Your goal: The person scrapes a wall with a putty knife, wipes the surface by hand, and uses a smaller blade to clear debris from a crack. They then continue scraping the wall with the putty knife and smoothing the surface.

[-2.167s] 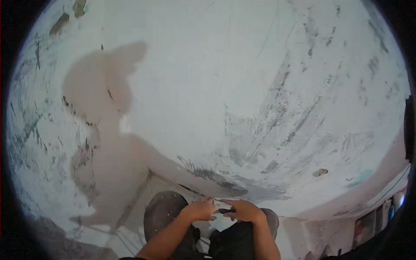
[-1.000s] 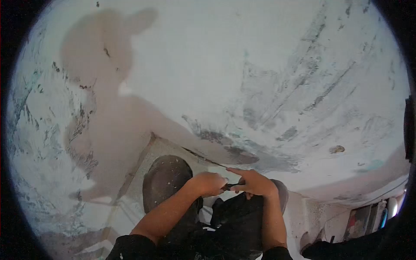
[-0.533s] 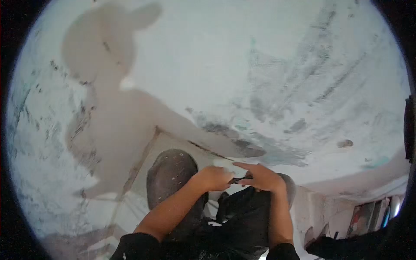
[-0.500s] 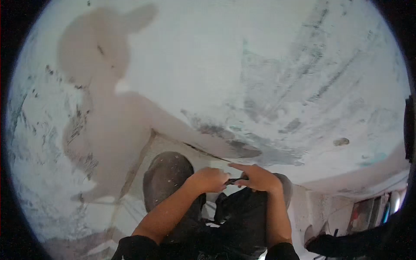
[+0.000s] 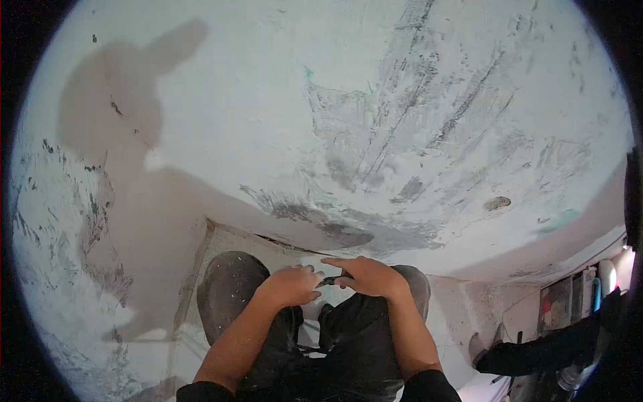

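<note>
Both hands meet above the knees (image 5: 224, 295), near the scraped wall (image 5: 335, 100). The left hand (image 5: 289, 287) curls tight around a small dark tool (image 5: 328, 281). The right hand (image 5: 367, 276) pinches its far end, forefinger straight.

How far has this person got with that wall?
Most of the white plastered wall looks coated. Both hands are off it: the left hand grips a small dark tool, the right hand touching its end. Grey scraped streaks and a bare grey patch near the bottom edge seem yet to be covered.
</note>
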